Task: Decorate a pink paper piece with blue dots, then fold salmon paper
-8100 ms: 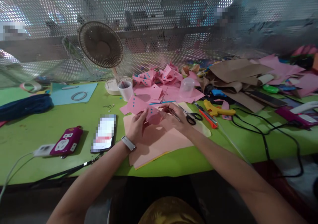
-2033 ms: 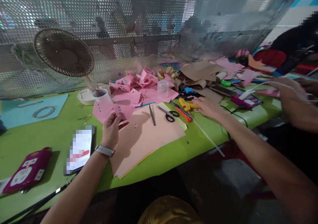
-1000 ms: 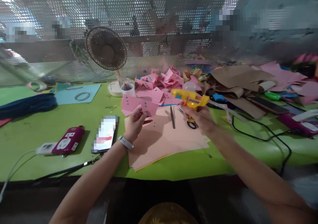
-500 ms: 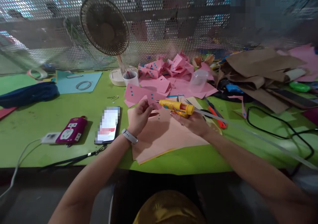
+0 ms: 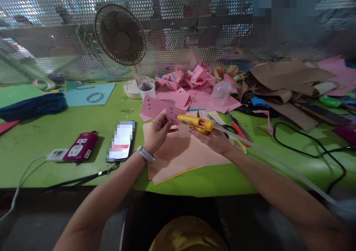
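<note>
Over the middle of the worktop [image 5: 217, 182], my left fingers [image 5: 160, 121] pinch the pink paper [image 5: 158, 107], its blue dots [image 5: 149, 103] already on, while my right fingers [image 5: 200, 135] wrap the yellow glue gun [image 5: 191, 121], tip [image 5: 175, 116] close to the paper, so I judge gluing not yet done.

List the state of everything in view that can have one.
Pink paper: pinched in the left hand
Glue gun: held in the right hand, nozzle toward the pink paper, pale stick out the back
Phone: lying flat, screen lit
Purple power strip: white adapter plugged in
White cup: upright, things standing in it
Fan: upright; spinning or not, cannot tell
Watch: strapped on the left wrist
Cutter: set down, blade unclear
</note>
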### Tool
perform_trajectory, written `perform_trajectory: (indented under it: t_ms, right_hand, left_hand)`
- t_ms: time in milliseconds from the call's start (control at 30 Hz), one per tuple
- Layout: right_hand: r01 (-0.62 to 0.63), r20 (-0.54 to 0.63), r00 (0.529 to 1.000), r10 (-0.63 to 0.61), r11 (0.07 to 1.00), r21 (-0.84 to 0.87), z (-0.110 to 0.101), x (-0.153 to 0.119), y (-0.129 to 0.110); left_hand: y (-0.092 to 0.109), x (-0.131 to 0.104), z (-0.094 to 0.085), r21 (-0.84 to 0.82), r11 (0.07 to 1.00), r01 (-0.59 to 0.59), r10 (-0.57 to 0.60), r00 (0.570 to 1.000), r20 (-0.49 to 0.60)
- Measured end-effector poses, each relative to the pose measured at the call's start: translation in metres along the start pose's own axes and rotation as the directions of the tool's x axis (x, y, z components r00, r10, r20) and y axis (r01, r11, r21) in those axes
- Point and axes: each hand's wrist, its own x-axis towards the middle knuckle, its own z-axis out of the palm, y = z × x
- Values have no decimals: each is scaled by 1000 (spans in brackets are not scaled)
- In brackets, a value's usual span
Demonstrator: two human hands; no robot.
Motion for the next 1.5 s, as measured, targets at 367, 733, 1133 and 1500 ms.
perform_trajectory:
  t_ms: [367,733,1133,1500]
  right_hand:
    - [11,-42,999,-15,995,-96,-2,0,5]
    - [19,-64,998,-22,999,-47,1,-1,7]
    - [2,-82,997,-6,999,-40,1,0,8]
    - [8,-47,999,-12,996,-84,-1,-2,-2]
  left_hand:
    - [-2,0,0,12,1000,-14,13,1000,16]
    - [-4,0,1,48,997,-55,54,998,20]
    - [-3,-1,2,67,996,-56,56,998,10]
    - [-8,1,-1,53,998,-43,42,999,8]
